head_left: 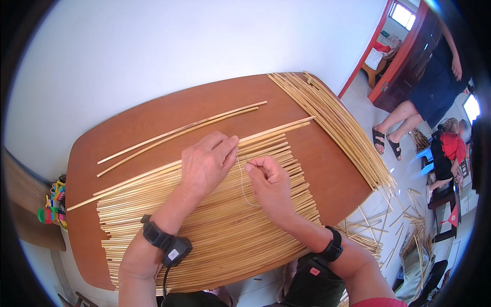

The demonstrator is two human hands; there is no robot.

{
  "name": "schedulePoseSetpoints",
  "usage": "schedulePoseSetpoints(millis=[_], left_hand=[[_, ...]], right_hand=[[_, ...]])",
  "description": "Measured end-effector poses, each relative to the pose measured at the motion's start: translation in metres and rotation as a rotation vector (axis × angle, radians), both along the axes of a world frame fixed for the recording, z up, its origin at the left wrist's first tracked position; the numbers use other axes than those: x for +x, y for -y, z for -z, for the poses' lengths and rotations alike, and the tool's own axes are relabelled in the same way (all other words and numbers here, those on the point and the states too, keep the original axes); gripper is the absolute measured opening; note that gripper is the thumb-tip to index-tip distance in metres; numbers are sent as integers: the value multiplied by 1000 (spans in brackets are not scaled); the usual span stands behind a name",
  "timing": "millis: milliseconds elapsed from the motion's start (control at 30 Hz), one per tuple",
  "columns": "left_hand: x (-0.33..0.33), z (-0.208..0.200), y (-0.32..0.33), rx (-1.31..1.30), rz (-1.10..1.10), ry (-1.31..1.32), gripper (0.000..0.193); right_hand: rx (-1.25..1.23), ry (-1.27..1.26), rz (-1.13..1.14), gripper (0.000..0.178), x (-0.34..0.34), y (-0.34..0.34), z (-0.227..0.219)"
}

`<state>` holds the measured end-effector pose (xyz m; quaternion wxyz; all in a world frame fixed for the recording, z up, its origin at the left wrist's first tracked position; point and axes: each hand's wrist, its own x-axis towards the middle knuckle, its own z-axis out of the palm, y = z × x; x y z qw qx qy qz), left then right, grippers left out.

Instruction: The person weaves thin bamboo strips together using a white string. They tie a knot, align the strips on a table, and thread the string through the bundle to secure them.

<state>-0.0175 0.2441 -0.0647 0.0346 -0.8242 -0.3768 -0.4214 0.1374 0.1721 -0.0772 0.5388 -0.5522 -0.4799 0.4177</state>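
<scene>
My left hand [208, 159] is closed over two long reed sticks [276, 129] at the far edge of a mat of reeds [220, 215], its thumb and forefinger pressed together there. A thin pale string [242, 181] hangs from beside those fingertips and curves down toward my right hand [269, 183]. That hand is closed in a pinch just to the right, above the mat; a strand of the string appears to run into it. The fingertips hide exactly how the string is gripped. Many parallel reeds form the mat, their ends uneven on both sides.
Two loose reeds [179, 134] lie farther back on the brown table [337, 192]. A reed bundle [332, 123] rests along its right side. Scattered reeds [378, 225] cover the floor at right. A standing person [437, 77] and another in red [452, 148] are beyond. Colourful toys [56, 204] sit left.
</scene>
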Motion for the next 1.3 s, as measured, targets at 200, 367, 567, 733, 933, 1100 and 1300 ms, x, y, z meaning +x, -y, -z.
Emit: schedulePoseSetpoints(millis=[200, 367, 567, 733, 933, 1100, 1300], left_hand=[[-1, -1, 0, -11, 5, 6, 16], [0, 0, -1, -15, 20, 11, 16], [0, 1, 1, -72, 5, 34, 19], [0, 1, 0, -63, 25, 6, 18], [0, -11, 3, -128, 0, 3, 16], [-1, -28, 11, -373, 70, 119, 14], [0, -38, 17, -512, 95, 129, 15]], right_hand=[[-13, -5, -60, 9, -4, -3, 8], [-8, 8, -57, 9, -2, -4, 6], [-41, -29, -49, 9, 0, -5, 6], [-47, -33, -50, 12, 3, -6, 6], [-181, -511, -42, 7, 7, -10, 7], [-176, -902, 33, 7, 14, -12, 12], [-167, -793, -72, 15, 22, -12, 9]])
